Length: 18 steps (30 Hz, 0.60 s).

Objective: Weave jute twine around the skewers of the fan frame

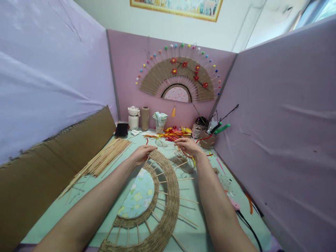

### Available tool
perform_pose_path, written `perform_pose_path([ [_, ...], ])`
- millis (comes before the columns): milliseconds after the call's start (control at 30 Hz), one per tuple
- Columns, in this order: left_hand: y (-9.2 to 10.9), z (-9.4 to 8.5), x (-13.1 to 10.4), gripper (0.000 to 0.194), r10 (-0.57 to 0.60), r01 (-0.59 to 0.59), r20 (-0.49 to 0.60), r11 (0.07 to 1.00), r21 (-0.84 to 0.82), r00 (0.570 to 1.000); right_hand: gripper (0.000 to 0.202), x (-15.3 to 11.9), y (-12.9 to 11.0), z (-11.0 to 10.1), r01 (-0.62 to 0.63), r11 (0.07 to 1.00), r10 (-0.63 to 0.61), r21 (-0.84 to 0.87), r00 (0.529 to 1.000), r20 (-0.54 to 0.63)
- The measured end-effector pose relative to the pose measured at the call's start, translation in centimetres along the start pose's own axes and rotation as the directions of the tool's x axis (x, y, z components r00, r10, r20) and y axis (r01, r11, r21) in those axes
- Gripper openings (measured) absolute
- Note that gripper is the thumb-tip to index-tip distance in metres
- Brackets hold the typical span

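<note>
So a half-woven twine fan [160,206] is laid flat on the green table [207,182], close in front. Its far edge is pinched by the left hand [143,154], fingers curled. A loose twine strand [183,157] is gripped by the right hand [187,145]. A stick bundle [105,161] is left nearby.

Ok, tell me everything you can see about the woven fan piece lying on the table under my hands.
The woven fan piece lies flat on the green table. It is a half-round frame of thin wooden sticks fanning out like spokes, with two bands of brown jute-like twine woven through them, bare gaps between. A pale floral fabric half-disc fills its centre. Stick ends jut past the outer band. The left hand rests on its far end.
</note>
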<state>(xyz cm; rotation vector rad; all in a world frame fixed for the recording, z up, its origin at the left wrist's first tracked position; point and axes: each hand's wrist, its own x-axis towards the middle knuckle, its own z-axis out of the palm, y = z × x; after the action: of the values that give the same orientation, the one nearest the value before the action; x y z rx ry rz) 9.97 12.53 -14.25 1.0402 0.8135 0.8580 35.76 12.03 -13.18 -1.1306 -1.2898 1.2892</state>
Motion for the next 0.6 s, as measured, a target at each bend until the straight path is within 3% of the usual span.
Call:
perform_pose_path([
  [133, -0.1, -0.2, -0.2, 0.014, 0.011, -0.012, -0.023, 1.000, -0.026, 1.000, 0.022, -0.6, 0.5, -0.6, -0.055, 0.994, 0.071, -0.096, 0.983, 0.170],
  [333, -0.4, -0.8, -0.4, 0.015, 0.019, -0.023, -0.088, 0.999, -0.044, 0.996, 0.025, -1.4, 0.3, 0.0, -0.078, 0.981, 0.148, -0.176, 0.890, 0.431],
  [600, -0.4, -0.9, -1.2, 0.025, -0.023, 0.020, -0.050, 0.998, -0.058, 0.998, 0.037, -0.9, 0.2, 1.3, -0.116, 0.965, 0.198, -0.236, 0.911, 0.362],
])
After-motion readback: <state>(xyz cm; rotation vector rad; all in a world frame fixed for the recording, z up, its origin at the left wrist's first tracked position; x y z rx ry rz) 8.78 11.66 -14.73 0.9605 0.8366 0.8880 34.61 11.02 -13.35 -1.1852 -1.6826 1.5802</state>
